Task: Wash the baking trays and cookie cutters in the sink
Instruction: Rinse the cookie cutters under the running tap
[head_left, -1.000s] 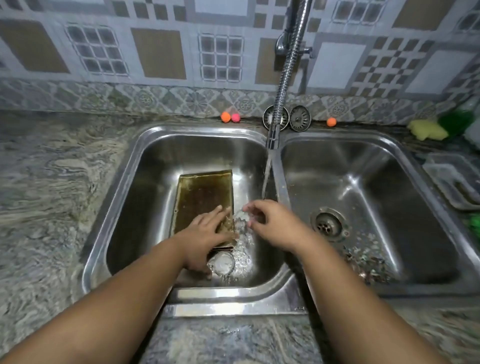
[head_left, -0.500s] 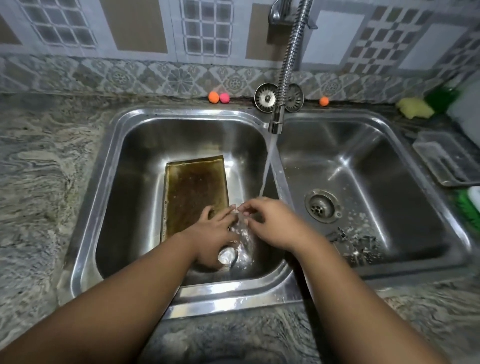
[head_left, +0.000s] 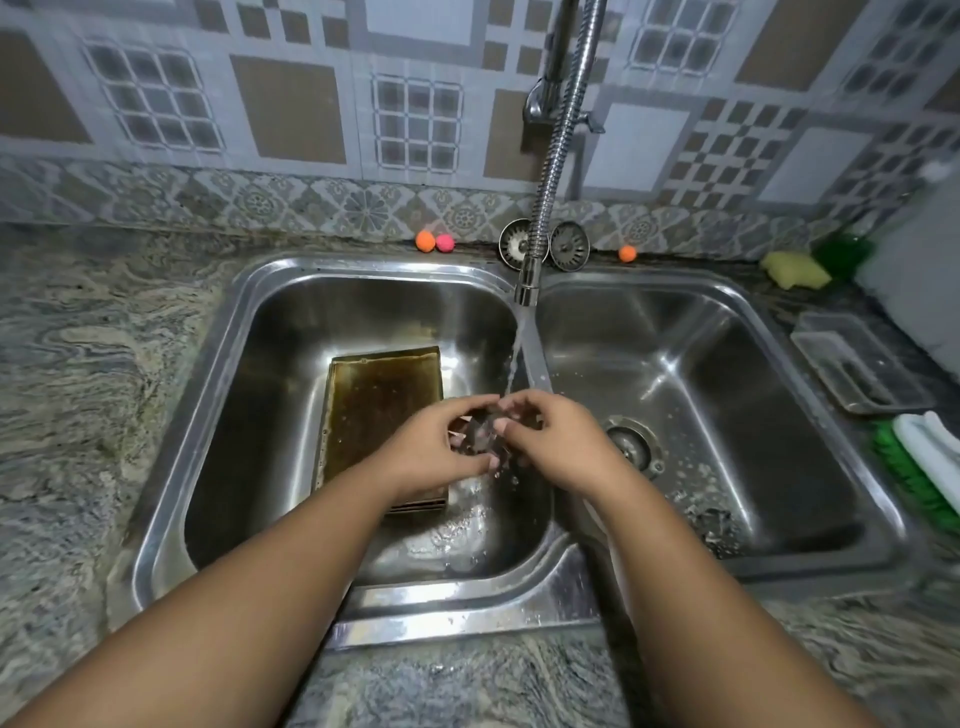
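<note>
**Hands rising off the tray into the stream**

Both hands are lifting clear of the baking tray (head_left: 384, 410), which is lying flat in the left basin of the sink (head_left: 363, 265), awaiting its turn. Over that basin, the left hand (head_left: 436, 447) is pinching a small cookie cutter (head_left: 483, 431) with curled fingers, and the right hand (head_left: 550, 441) is gripping its other side, keeping it under the falling water (head_left: 514, 364) for rinsing. What look like more cutters (head_left: 711, 519) are lying in the right basin, near side.

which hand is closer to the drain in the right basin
Right. The right hand is just left of the drain, by the divider; the left hand is further left, above the baking tray. Both pinch a cookie cutter.
</note>
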